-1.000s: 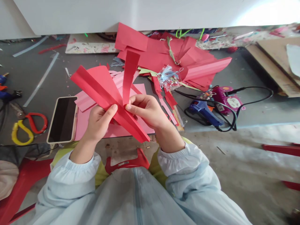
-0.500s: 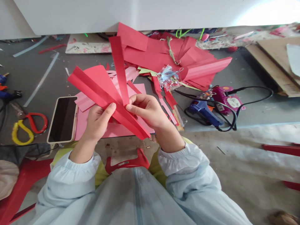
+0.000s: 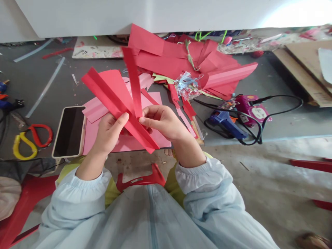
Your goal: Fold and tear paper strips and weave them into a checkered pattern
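My left hand (image 3: 110, 133) is closed on a folded sheet of red paper (image 3: 105, 93), its thumb pressed on top near the middle. The sheet has lengthwise creases and slants from upper left to lower right above the table edge. Between thumb and fingers, my right hand (image 3: 162, 121) pinches the lower end of a narrow red paper strip (image 3: 133, 77), which stands up beside the folded sheet. Some fingers of both hands are hidden behind the paper. Pink paper (image 3: 162, 135) lies beneath on the table.
To the left are a phone (image 3: 69, 131) and scissors (image 3: 32, 141) with yellow and red handles. Red paper sheets (image 3: 166, 64) and a blue tassel (image 3: 187, 83) lie behind. At right are a blue glue gun (image 3: 227, 122), a purple device (image 3: 250, 110) and cardboard (image 3: 311, 72).
The folded red paper has turned slightly, its lower end shifting left and its upper end right. The strip's top has dipped a little. Both hands keep their hold.
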Demonstrator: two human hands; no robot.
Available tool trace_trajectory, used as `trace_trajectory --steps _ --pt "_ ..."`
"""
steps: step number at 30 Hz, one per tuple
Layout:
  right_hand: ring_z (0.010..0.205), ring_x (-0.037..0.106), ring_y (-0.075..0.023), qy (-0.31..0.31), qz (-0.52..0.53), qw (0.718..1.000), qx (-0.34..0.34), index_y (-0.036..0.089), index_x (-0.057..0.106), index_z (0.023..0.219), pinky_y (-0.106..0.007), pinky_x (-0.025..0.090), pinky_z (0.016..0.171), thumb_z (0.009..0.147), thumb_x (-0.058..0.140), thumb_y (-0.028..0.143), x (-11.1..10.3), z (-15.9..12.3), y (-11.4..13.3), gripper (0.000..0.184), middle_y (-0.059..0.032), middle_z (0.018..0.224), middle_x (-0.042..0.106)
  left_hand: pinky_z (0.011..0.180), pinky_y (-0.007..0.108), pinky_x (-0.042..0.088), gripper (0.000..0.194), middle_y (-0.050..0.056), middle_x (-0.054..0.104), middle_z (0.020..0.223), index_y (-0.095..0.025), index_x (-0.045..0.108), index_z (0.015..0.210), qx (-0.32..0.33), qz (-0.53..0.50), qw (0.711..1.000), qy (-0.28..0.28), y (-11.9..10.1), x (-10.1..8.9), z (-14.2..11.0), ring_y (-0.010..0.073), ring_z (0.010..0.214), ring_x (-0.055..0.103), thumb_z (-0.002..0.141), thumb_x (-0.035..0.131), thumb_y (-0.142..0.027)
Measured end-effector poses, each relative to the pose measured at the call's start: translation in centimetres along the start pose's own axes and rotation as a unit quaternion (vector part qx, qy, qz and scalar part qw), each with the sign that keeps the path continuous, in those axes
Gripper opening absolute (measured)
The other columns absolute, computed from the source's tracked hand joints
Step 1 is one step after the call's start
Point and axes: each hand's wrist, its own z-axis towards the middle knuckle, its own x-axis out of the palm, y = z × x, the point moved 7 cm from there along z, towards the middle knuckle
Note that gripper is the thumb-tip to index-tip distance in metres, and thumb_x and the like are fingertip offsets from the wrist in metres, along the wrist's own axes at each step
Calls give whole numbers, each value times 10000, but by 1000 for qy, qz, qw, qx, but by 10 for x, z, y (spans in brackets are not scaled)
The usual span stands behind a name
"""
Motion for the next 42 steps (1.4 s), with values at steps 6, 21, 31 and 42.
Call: trace_trajectory --steps 6,21,31,42 --pt "506 532 -54 -12 -30 999 -3 140 661 733 -183 436 450 607 934 386 0 2 -2 388 46 600 610 729 315 625 283 55 773 808 -179 760 854 -16 2 993 114 -2 18 -5 216 786 745 878 686 -451" --pt "583 588 -67 -12 -3 999 -44 143 671 754 -199 526 552 615 926 435 1 1 4 412 26 681 650 508 273 499 364 13 669 599 -197 674 623 -8 -38 997 69 0 13 -3 148 529 610 875 682 -460" --pt "538 554 -62 -17 -19 1000 -8 144 668 740 -197 479 493 583 941 416 -1 -1 0 416 39 640 628 556 250 520 362 -6 642 595 -192 653 618 16 15 999 34 -2 6 -2 136 573 615 866 704 -450" --pt "576 585 -84 -16 -20 1000 -1 152 672 768 -218 507 521 568 939 462 -2 -3 1 455 24 679 656 509 275 479 375 5 654 587 -206 671 658 15 3 999 33 0 7 0 149 535 601 866 678 -518"
